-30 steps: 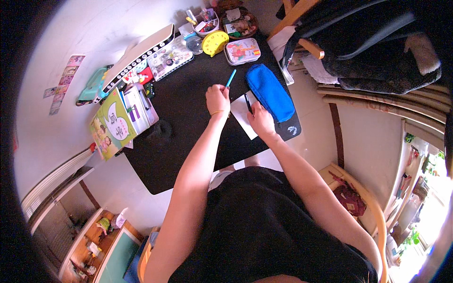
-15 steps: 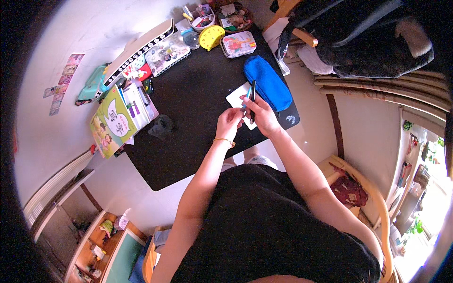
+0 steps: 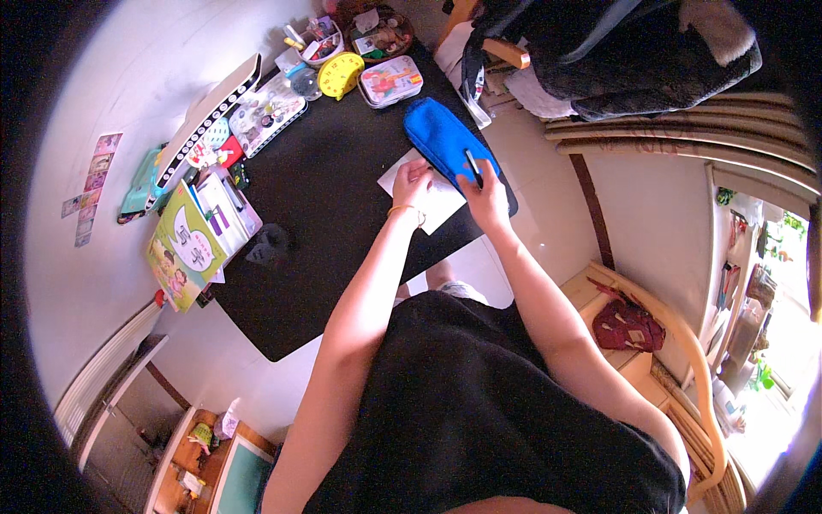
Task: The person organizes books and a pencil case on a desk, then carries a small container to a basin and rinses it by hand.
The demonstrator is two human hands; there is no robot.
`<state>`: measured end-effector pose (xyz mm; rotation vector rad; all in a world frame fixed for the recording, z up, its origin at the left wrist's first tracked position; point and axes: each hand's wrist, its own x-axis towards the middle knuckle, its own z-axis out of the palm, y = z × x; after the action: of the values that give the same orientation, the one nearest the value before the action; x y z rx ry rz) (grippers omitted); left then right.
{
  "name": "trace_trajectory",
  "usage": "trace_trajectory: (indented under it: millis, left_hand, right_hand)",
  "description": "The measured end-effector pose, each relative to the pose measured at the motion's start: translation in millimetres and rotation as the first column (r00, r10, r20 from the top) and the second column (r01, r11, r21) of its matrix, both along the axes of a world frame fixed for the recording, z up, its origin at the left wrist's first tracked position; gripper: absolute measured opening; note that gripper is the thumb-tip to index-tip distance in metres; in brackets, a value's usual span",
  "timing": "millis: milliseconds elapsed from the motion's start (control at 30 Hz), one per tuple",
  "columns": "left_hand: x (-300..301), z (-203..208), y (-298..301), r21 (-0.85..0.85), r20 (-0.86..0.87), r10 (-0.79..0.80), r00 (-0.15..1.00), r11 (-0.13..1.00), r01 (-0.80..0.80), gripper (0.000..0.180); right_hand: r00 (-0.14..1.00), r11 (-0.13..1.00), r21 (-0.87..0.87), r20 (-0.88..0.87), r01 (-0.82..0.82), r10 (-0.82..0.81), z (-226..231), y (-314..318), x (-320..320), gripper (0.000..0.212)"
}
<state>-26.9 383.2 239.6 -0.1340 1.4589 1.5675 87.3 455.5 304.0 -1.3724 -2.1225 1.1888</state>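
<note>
My right hand (image 3: 485, 197) is closed round a slim pen (image 3: 472, 161), whose pale end sticks up past the fingers. It rests against the near right end of a blue pencil case (image 3: 441, 137). My left hand (image 3: 413, 182) is pinched at the case's lower left side, above a white sheet of paper (image 3: 443, 208). A small dark bit shows at its fingertips, too small to make out. The paper lies on the black desktop (image 3: 330, 197), partly beneath the case and both hands.
Farther back stand a pink-and-white tin (image 3: 391, 82), a yellow toy clock (image 3: 341, 75), a basket of small items (image 3: 381, 38) and a white pen holder (image 3: 321, 44). Books (image 3: 184, 248) lean at the left edge. A maroon bag (image 3: 628, 325) lies on a wooden seat at right.
My hands have parted: the left moved from the pens to the pencil case's edge. My right hand now lies over the case's end with one pen visible. The view has shifted.
</note>
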Motion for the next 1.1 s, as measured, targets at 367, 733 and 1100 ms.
trace_trajectory:
  millis: [367, 733, 1100]
  left_hand:
    - [2, -16, 21, -0.080, 0.019, -0.134, 0.991, 0.988, 0.135, 0.028]
    - [-11, 51, -15, -0.128, -0.881, -0.258, 0.397, 0.937, 0.324, 0.052]
    - [-15, 90, -109, -0.273, -0.739, -0.217, 0.638, 0.962, 0.012, 0.031]
  right_hand:
    - [0.852, 0.924, 0.153, 0.462, -0.351, 0.247, -19, 10, -24, 0.079]
    - [0.981, 0.981, 0.045, -0.011, -0.191, 0.192, 13, 39, -6, 0.030]
    - [0.920, 0.811, -0.479, -0.350, -0.337, 0.176, 36, -8, -10, 0.027]
